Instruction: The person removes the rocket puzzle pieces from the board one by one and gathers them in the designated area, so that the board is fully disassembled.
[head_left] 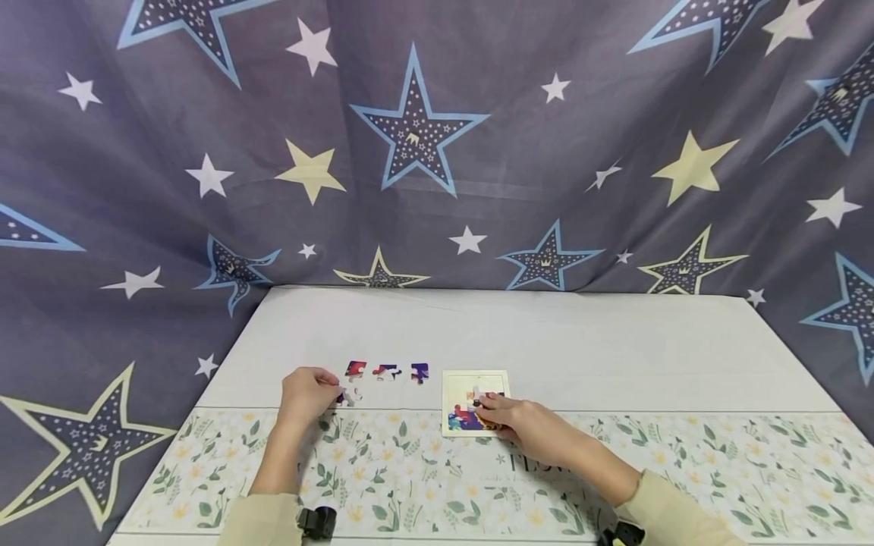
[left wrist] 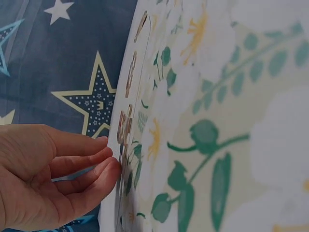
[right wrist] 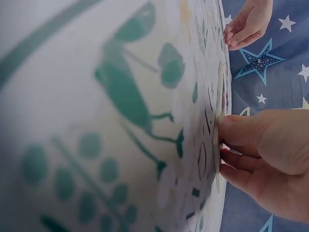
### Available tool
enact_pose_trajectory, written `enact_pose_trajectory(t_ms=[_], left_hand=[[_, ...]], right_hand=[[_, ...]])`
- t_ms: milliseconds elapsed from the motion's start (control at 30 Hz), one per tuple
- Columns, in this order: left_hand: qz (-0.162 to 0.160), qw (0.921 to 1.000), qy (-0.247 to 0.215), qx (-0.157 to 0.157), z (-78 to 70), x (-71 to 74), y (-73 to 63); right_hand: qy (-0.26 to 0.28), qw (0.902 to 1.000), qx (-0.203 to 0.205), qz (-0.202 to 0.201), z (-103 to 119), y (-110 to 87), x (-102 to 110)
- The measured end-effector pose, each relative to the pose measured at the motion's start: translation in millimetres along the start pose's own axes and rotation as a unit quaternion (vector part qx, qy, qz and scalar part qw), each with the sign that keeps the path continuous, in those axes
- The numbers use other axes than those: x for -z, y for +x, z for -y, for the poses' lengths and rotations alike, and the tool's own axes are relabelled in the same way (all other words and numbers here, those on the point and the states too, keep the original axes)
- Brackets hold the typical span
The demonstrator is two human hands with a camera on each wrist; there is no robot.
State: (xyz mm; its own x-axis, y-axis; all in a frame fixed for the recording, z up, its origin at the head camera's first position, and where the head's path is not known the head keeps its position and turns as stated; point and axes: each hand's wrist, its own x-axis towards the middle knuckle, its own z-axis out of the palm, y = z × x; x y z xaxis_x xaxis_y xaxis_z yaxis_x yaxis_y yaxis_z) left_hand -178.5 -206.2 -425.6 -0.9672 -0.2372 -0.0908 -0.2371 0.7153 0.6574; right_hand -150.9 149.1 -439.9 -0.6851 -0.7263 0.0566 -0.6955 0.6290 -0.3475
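My left hand (head_left: pixel 309 394) is at the left of the table, its thumb and fingertips drawn together at the edge of a purple and pale jigsaw piece (head_left: pixel 351 396). In the left wrist view, the fingertips come down to the tabletop beside pieces seen edge-on. My right hand (head_left: pixel 536 428) rests over a square puzzle tray (head_left: pixel 454 379), fingertips touching the colourful pieces inside it. A white and orange piece (head_left: pixel 471 396) shows beside those fingertips. The right wrist view has the thumb and fingers apart at the tray, and the hand covers its lower right part.
Behind the left hand lie a red piece (head_left: pixel 356 369), a red and white piece (head_left: pixel 387 372) and a purple piece (head_left: pixel 419 372). A flower-printed cloth (head_left: pixel 382 485) covers the table's front, with white surface (head_left: pixel 580 341) behind. A star-patterned curtain (head_left: pixel 512 174) hangs at the back and sides.
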Motion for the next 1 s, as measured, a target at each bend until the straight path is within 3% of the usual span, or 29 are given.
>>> enact_pose_trajectory(t_ms=[367,500,767,1000], left_hand=[[0.000,0.9997,-0.002,-0.025,-21.5,-7.1,-7.3],[0.004,0.9987,-0.016,-0.049,-32.7,-13.9,-10.0],[0.029,0.9954,-0.024,-0.088,-58.9,-34.7,-12.0],[0.068,0.9890,-0.057,-0.119,-76.6,-58.5,-12.0]], right_hand=[[-0.022,0.9997,-0.010,-0.005,2.8,2.0,0.0],[-0.029,0.9994,-0.003,-0.016,2.9,1.2,-1.2],[-0.042,0.9982,0.017,-0.038,1.4,-1.4,-4.2],[-0.046,0.9986,0.022,-0.017,-0.7,-4.9,-0.6]])
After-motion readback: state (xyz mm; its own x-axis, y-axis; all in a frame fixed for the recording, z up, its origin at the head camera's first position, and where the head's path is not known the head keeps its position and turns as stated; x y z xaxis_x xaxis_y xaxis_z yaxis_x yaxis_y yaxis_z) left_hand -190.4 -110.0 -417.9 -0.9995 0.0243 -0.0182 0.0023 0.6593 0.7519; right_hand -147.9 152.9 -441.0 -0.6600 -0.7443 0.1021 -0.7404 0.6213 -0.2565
